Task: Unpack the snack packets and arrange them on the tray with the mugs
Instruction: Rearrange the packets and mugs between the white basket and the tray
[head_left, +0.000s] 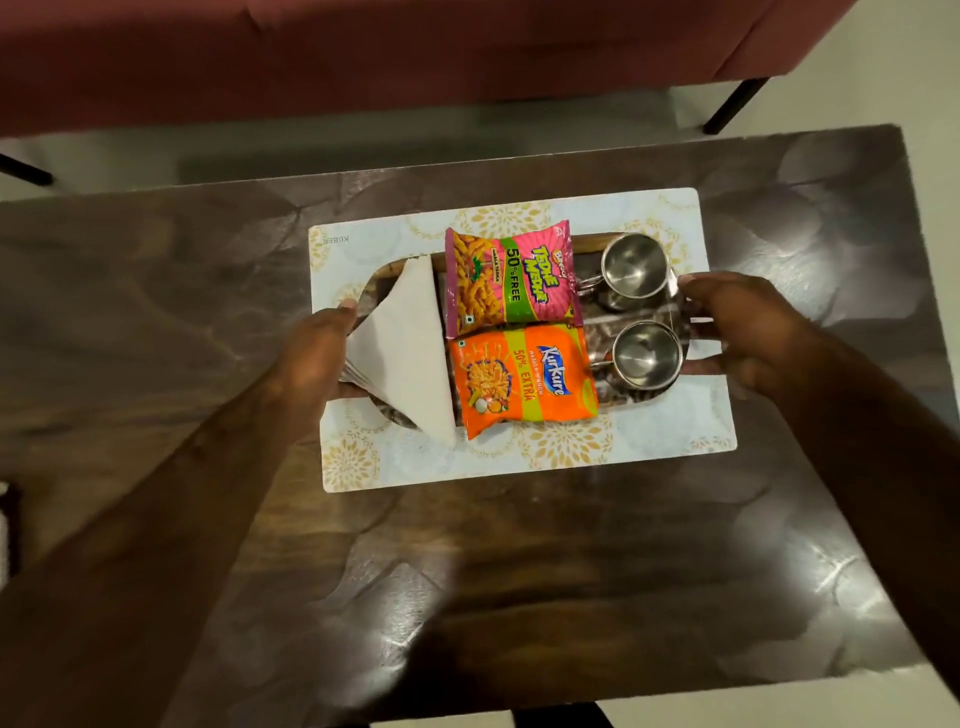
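Left hand and right hand grip the tray ends; moved level, mugs and packets should stay put.

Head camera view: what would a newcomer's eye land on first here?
The bright snack packets in the middle of the tray stand out first: the pink packet on the far side and the orange packet nearer. To their right stand two shiny steel mugs, the far mug and the near mug, and to their left lies a folded white napkin. The left hand and right hand grip the tray's two ends.
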